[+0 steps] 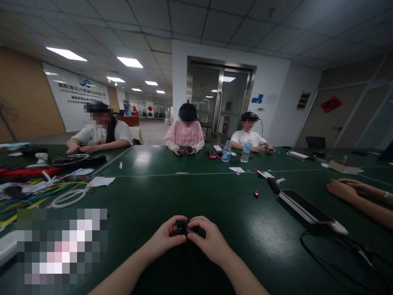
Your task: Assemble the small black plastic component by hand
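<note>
Both my hands meet low in the middle of the head view, over the dark green table [129, 229]. A small black object [182, 228] sits between them; it looks glossy, and its kind is not clear. My left hand [167, 235] grips its left side with thumb and fingers. From the right, my right hand [207, 235] pinches the other side. The fingertips nearly touch and hide much of the object.
Cables [70, 198] clutter the left. To the right lie a phone-like device [307, 206], a black cord [322, 262] and a small red item [256, 194]. Bottles [226, 151] stand farther back. Several people sit around; a co-worker's hands [346, 188] rest at right.
</note>
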Tool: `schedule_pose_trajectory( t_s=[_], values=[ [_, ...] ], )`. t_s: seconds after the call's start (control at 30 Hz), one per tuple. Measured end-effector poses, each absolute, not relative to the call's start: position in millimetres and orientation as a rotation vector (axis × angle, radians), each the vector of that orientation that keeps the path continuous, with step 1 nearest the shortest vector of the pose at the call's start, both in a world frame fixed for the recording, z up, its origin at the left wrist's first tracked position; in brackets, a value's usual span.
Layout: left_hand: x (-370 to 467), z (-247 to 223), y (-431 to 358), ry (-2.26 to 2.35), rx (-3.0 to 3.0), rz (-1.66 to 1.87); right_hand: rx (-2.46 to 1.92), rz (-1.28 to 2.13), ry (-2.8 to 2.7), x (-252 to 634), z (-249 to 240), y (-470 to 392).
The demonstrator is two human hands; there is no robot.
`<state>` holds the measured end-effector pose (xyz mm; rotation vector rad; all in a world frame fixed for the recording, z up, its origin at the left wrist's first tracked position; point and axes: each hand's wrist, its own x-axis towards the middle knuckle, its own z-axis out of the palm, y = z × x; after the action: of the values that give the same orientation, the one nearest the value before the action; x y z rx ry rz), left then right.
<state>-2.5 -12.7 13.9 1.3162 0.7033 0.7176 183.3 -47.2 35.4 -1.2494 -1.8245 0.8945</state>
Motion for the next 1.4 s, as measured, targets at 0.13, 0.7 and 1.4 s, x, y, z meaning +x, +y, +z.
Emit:
schedule_pose_trajectory(
  t_s=[0.13, 0.7, 1.4],
  values=[
    [-3.3, 13.4, -12.7, 0.711, 1.355, 0.708, -1.248, 0.919, -1.833, 184.0, 37.1, -47.8],
    [-3.0, 4.8, -9.5, 0.737, 1.387, 0.728, -1.281, 0.962, -1.792, 185.9, 31.9, -46.2],
    [1.4, -0.7, -12.2, 0.743, 1.428, 0.713, -1.292, 1.002, -1.739, 185.8, 29.3, -47.6]
  ],
)
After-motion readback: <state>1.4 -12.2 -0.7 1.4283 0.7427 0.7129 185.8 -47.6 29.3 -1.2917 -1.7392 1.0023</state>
